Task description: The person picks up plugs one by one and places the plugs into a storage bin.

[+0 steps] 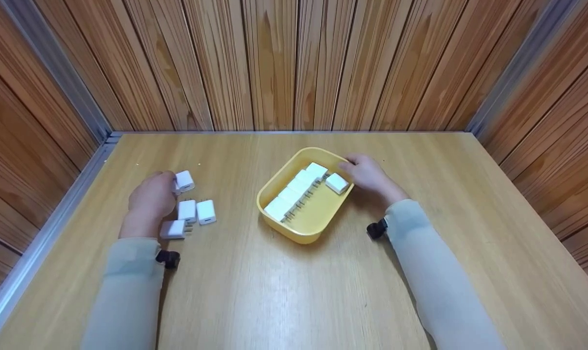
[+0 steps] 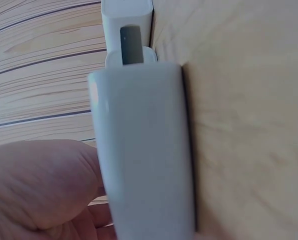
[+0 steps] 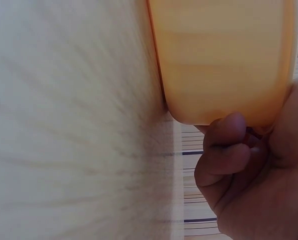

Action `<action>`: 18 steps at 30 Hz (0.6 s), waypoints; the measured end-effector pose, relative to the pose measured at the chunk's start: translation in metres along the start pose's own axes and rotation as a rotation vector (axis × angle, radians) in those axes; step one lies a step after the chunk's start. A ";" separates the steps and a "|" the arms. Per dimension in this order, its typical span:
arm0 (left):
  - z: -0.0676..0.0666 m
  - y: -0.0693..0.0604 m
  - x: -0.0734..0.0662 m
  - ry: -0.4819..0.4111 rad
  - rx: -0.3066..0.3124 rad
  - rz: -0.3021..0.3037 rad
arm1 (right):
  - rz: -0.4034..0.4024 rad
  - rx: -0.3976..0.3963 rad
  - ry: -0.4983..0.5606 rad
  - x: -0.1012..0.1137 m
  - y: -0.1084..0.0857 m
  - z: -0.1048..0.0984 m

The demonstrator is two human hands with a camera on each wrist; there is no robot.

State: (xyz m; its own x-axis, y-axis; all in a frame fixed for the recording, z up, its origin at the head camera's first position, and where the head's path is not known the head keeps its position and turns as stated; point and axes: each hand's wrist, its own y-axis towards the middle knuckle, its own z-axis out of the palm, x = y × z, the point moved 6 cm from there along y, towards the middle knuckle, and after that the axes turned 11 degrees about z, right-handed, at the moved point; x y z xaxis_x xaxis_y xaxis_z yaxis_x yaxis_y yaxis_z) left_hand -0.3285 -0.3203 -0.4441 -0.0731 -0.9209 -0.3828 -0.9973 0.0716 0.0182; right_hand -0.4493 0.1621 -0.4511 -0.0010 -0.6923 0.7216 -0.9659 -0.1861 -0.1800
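My left hand is curled against a white plug-in charger at the left of the table and appears to pinch it; its fingertips are hidden. Close to that hand lie more white chargers, some with metal prongs showing. In the left wrist view, one charger fills the middle and blocks the fingers. With thumb over the rim and fingers curled outside, my right hand grips the right corner of a yellow plastic basket. Inside it, several white chargers form a slanted row, and one charger sits apart near the right wall.
The wooden table reaches back to a wood-panelled wall, with panels at both sides. A metal frame strip runs along the left edge. Small pale specks lie behind the left hand.
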 end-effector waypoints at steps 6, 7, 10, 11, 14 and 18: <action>-0.003 -0.001 -0.003 0.051 -0.020 0.029 | -0.042 -0.026 -0.008 0.002 -0.001 -0.001; -0.003 -0.001 -0.004 0.056 -0.022 0.032 | -0.046 -0.026 -0.009 0.002 -0.001 -0.002; -0.004 -0.001 -0.003 0.049 -0.020 0.027 | -0.040 -0.022 -0.009 0.001 -0.001 -0.002; -0.003 0.000 -0.003 0.048 -0.020 0.025 | -0.037 -0.020 -0.008 0.001 -0.001 -0.002; -0.003 0.000 -0.002 0.041 -0.011 0.008 | -0.026 -0.014 -0.004 0.001 0.000 -0.001; -0.005 0.000 0.001 0.022 -0.016 -0.017 | -0.013 -0.005 0.002 0.000 0.000 -0.001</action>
State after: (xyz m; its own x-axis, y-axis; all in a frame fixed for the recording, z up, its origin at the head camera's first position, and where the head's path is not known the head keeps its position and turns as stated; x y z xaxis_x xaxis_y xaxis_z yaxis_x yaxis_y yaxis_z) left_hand -0.3282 -0.3235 -0.4395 -0.0566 -0.9303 -0.3624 -0.9984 0.0502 0.0270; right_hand -0.4492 0.1624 -0.4502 0.0106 -0.6883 0.7253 -0.9671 -0.1915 -0.1676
